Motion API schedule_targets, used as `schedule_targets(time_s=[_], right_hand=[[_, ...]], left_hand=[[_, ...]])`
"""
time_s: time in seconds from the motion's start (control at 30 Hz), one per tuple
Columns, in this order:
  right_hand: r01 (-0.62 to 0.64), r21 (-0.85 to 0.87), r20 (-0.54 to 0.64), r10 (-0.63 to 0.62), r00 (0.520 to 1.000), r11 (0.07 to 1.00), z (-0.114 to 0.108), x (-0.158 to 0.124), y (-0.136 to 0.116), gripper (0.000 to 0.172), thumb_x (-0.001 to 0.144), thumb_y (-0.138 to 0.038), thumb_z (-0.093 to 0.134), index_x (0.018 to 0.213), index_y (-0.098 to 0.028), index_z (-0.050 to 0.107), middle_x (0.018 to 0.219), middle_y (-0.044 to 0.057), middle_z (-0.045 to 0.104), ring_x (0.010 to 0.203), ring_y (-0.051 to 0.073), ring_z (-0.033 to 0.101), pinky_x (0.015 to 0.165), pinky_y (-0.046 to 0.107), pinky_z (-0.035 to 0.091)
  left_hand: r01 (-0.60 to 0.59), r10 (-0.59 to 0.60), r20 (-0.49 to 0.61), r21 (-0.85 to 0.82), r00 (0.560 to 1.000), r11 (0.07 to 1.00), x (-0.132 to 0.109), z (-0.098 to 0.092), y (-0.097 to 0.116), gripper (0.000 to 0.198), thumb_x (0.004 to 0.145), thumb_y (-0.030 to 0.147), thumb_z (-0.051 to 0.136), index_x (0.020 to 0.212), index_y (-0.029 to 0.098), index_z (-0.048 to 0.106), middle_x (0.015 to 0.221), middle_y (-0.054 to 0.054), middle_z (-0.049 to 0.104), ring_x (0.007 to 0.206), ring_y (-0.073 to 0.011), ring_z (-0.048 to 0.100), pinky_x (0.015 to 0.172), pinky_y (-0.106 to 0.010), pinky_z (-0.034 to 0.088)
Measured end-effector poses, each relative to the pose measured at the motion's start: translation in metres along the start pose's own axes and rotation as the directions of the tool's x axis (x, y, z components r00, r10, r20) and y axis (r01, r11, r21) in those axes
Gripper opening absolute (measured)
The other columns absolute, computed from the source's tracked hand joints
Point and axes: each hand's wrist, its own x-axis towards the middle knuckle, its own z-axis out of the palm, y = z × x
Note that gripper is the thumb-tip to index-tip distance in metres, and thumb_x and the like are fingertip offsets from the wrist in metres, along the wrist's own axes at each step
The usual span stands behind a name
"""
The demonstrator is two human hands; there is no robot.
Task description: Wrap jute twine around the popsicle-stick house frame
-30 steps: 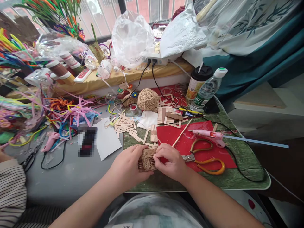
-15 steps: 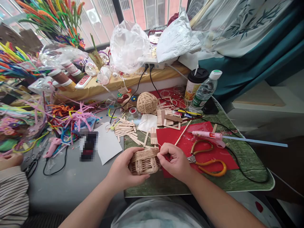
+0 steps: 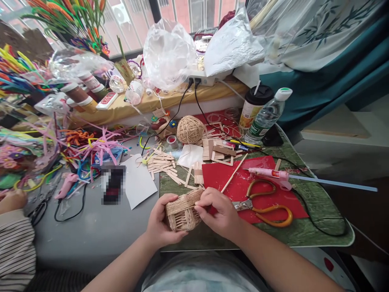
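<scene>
A small house-shaped piece of craft sticks wrapped in jute twine is held just above the near edge of the table. My left hand cups it from the left and below, fingers closed round it. My right hand grips its right side, fingers pinched on the twine. A ball of jute twine rests further back. Loose craft sticks lie scattered behind the piece.
Orange-handled scissors and a pink glue gun lie on a red sheet to the right. A water bottle and cup stand behind. Pipe cleaners pile up on the left. Another person's striped sleeve is at far left.
The twine-wrapped piece has been turned in my hands and tilted. My right hand shifted from its top right corner onto its right side.
</scene>
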Motion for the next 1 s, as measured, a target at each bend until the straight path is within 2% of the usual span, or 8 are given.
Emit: schedule_targets(time_s=[0.17, 0.27, 0.37, 0.5, 0.57, 0.67, 0.77, 1.0], right_hand=[[0.032, -0.125, -0.045, -0.038, 0.998, 0.992, -0.003, 0.009, -0.009, 0.015, 0.096, -0.013, 0.069, 0.102, -0.026, 0.069, 0.084, 0.003, 0.064, 0.074, 0.018, 0.062, 0.064, 0.031, 0.054], [-0.025, -0.179, -0.028, 0.02, 0.999, 0.984, 0.002, 0.014, -0.009, 0.014, 0.097, -0.013, 0.066, 0.092, -0.026, 0.065, 0.079, 0.002, 0.061, 0.071, 0.018, 0.058, 0.062, 0.032, 0.05], [-0.054, -0.226, 0.012, 0.058, 0.998, 0.973, 0.012, 0.019, -0.009, 0.018, 0.097, -0.013, 0.064, 0.085, -0.025, 0.06, 0.074, 0.0, 0.057, 0.069, 0.018, 0.055, 0.062, 0.032, 0.045], [-0.039, -0.298, 0.027, 0.049, 0.998, 0.954, 0.026, 0.024, -0.015, 0.018, 0.096, -0.011, 0.063, 0.085, -0.025, 0.059, 0.074, -0.001, 0.058, 0.07, 0.018, 0.055, 0.064, 0.032, 0.044], [-0.042, -0.324, 0.017, 0.05, 0.999, 0.945, 0.03, 0.026, -0.018, 0.017, 0.095, -0.01, 0.063, 0.085, -0.024, 0.06, 0.075, -0.001, 0.059, 0.07, 0.017, 0.055, 0.064, 0.031, 0.045], [-0.048, -0.312, 0.029, 0.06, 0.998, 0.949, 0.03, 0.027, -0.019, 0.016, 0.094, -0.01, 0.064, 0.087, -0.024, 0.062, 0.077, 0.0, 0.061, 0.072, 0.017, 0.058, 0.065, 0.03, 0.047], [-0.038, -0.285, 0.048, 0.054, 0.997, 0.958, 0.03, 0.024, -0.017, 0.016, 0.095, -0.01, 0.065, 0.088, -0.024, 0.064, 0.078, 0.0, 0.062, 0.075, 0.018, 0.059, 0.067, 0.031, 0.049], [-0.003, -0.251, 0.046, 0.015, 0.999, 0.968, 0.032, 0.02, -0.018, 0.016, 0.096, -0.009, 0.065, 0.099, -0.024, 0.068, 0.086, 0.003, 0.064, 0.081, 0.019, 0.062, 0.072, 0.033, 0.055]], left_hand=[[-0.047, 0.047, -0.011, -0.051, 0.999, 0.998, 0.01, 0.016, -0.013, 0.083, 0.076, 0.076, 0.077, 0.138, 0.03, 0.047, 0.124, -0.011, 0.055, 0.119, -0.0313, 0.062, 0.101, -0.05, 0.057], [-0.028, 0.031, 0.046, -0.069, 0.998, 0.997, 0.021, 0.01, -0.013, 0.081, 0.08, 0.078, 0.071, 0.138, 0.028, 0.046, 0.127, -0.013, 0.056, 0.119, -0.0313, 0.065, 0.1, -0.048, 0.059], [-0.011, 0.017, 0.14, -0.041, 0.99, 0.999, 0.03, -0.005, 0.006, 0.078, 0.08, 0.07, 0.079, 0.138, 0.027, 0.051, 0.136, -0.015, 0.057, 0.129, -0.0345, 0.062, 0.109, -0.051, 0.054], [0.048, -0.086, 0.239, 0.162, 0.967, 0.986, 0.04, -0.015, 0.037, 0.12, 0.067, 0.071, 0.091, 0.162, 0.03, 0.031, 0.158, -0.019, 0.048, 0.145, -0.0414, 0.051, 0.121, -0.058, 0.045], [0.006, -0.077, 0.264, 0.26, 0.961, 0.966, 0.043, -0.014, 0.043, 0.123, 0.063, 0.074, 0.091, 0.162, 0.029, 0.034, 0.153, -0.019, 0.055, 0.14, -0.0429, 0.055, 0.119, -0.062, 0.046], [-0.049, -0.02, 0.292, 0.226, 0.956, 0.973, 0.045, -0.016, 0.04, 0.087, 0.084, 0.067, 0.079, 0.155, 0.028, 0.046, 0.148, -0.016, 0.061, 0.137, -0.039, 0.058, 0.117, -0.058, 0.048], [-0.009, -0.023, 0.329, 0.095, 0.944, 0.995, 0.046, -0.025, 0.033, 0.047, 0.108, 0.041, 0.053, 0.154, 0.032, 0.051, 0.152, -0.011, 0.061, 0.141, -0.0303, 0.058, 0.12, -0.048, 0.048], [0.076, -0.061, 0.289, -0.041, 0.955, 0.996, 0.044, -0.028, 0.025, 0.038, 0.111, 0.031, 0.047, 0.146, 0.035, 0.061, 0.149, -0.005, 0.065, 0.14, -0.0247, 0.059, 0.122, -0.044, 0.046]])
